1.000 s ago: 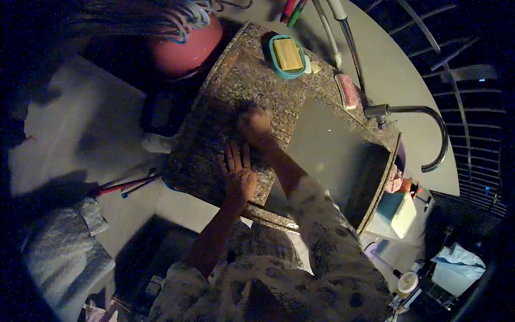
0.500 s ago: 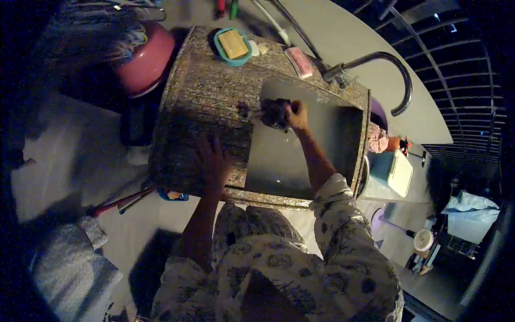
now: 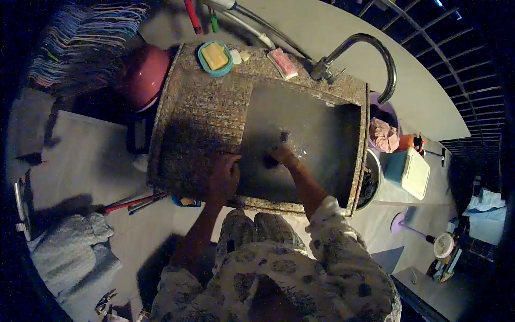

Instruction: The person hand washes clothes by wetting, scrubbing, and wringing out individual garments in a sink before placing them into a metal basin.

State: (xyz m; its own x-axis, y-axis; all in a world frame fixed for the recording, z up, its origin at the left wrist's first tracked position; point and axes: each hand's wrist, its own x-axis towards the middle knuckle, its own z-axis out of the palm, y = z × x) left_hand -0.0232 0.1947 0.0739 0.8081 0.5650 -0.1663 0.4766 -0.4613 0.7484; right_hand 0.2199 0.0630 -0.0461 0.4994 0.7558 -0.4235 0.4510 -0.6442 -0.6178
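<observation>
Dark wet cloth (image 3: 272,161), small and bunched, is in the water-filled stone sink basin (image 3: 322,145). My right hand (image 3: 284,153) is closed on it at the water's surface, where splashes glint around the fingers. The cloth's exact kind is too dark to make out. My left hand (image 3: 224,173) rests on the ridged stone washboard (image 3: 206,107) beside the basin's left edge. Its fingers bend loosely toward the basin with a gap at the thumb, and nothing shows in them.
Along the back ledge are a yellow soap bar (image 3: 214,56) in a teal dish (image 3: 229,68), a pink scrub brush (image 3: 282,63) and a curved faucet (image 3: 394,64). A red basin (image 3: 145,78) stands left. To the right are a metal bowl (image 3: 378,166) and a lidded box (image 3: 416,174).
My right hand has carried the dark cloth from near the washboard's edge down into the water, nearer my body. My left hand's spread fingers have drawn in and shifted right.
</observation>
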